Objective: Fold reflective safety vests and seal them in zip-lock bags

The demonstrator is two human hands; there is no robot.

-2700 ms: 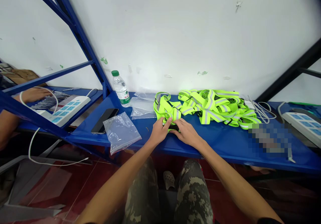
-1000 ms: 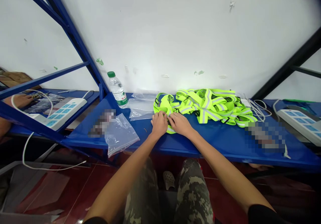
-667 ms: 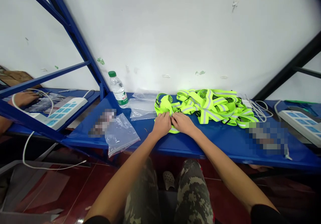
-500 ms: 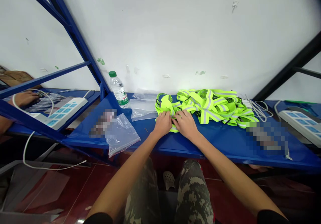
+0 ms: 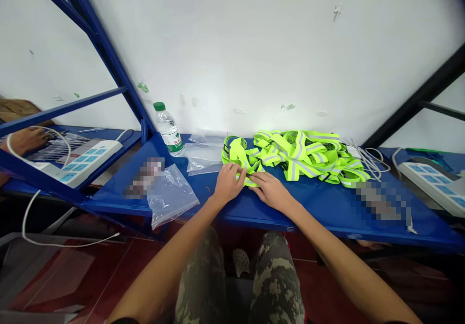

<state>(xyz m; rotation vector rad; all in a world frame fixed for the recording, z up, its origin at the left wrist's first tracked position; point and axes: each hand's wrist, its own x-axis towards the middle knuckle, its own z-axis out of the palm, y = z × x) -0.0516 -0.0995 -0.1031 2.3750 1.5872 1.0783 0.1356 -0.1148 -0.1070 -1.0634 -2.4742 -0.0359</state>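
Both my hands work on one fluorescent yellow-green reflective strap (image 5: 238, 150) with a grey stripe, at the middle of the blue table (image 5: 250, 212). My left hand (image 5: 229, 182) has its fingers closed on the near part of the strap. Close beside it, my right hand (image 5: 269, 187) grips the same strap with bent fingers; the fingertips are partly hidden. A dark buckle shows at the strap's far left. Just beyond and to the right lies a tangled pile of similar reflective straps (image 5: 308, 154) with dark buckles.
Clear plastic bags (image 5: 203, 157) lie left of the strap, another zip bag (image 5: 172, 193) overhangs the front edge. A water bottle (image 5: 169, 130) stands near the wall. Power strips (image 5: 90, 162) sit at both sides, with white cables (image 5: 376, 162). Another person's hand (image 5: 27, 140) is far left.
My hands have moved slightly apart and toward me, still on the strap. The whole view has shifted a little, so the objects appear farther left.
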